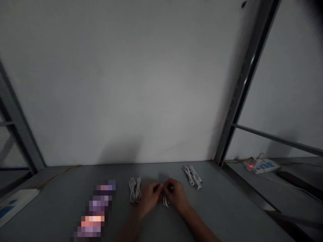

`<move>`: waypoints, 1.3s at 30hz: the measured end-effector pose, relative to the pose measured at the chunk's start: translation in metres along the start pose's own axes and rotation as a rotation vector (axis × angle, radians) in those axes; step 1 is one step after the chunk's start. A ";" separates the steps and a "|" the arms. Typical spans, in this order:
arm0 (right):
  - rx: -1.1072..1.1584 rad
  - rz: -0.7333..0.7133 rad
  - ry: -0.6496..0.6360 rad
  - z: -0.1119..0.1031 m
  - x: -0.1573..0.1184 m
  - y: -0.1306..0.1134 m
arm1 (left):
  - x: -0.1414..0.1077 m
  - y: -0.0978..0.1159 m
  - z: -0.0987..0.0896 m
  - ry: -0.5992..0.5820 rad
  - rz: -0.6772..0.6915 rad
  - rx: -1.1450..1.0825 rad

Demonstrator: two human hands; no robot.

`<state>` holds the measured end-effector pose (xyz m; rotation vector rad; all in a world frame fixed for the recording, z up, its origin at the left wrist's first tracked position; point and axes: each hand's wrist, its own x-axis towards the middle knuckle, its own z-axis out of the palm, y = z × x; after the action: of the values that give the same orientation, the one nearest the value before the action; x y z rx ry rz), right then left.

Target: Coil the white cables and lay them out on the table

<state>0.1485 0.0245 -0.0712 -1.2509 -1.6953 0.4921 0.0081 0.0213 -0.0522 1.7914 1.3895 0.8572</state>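
Observation:
My left hand and my right hand meet low in the middle of the head view, fingertips almost touching. Between them a coiled white cable hangs out below the fingers, its upper part hidden. The right thumb and forefinger are closed at the top of this coil. My left fingers are pinched together beside it; whatever is between them is too small and dim to make out. Just left of my left hand lies another white cable bundle. Further back on the right rests a loose group of white cables.
A grey tabletop meets a pale wall. On the left lies a pixelated, coloured oblong. White power strips sit at the far left and right, the right one with a red light. Metal posts frame both sides.

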 end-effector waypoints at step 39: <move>0.151 0.047 -0.153 -0.013 0.004 -0.006 | -0.001 -0.005 -0.002 0.025 0.014 -0.171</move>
<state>0.1563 0.0229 -0.0593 -1.1699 -1.7227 0.7467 0.0034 0.0219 -0.0553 1.6671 1.2796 0.9789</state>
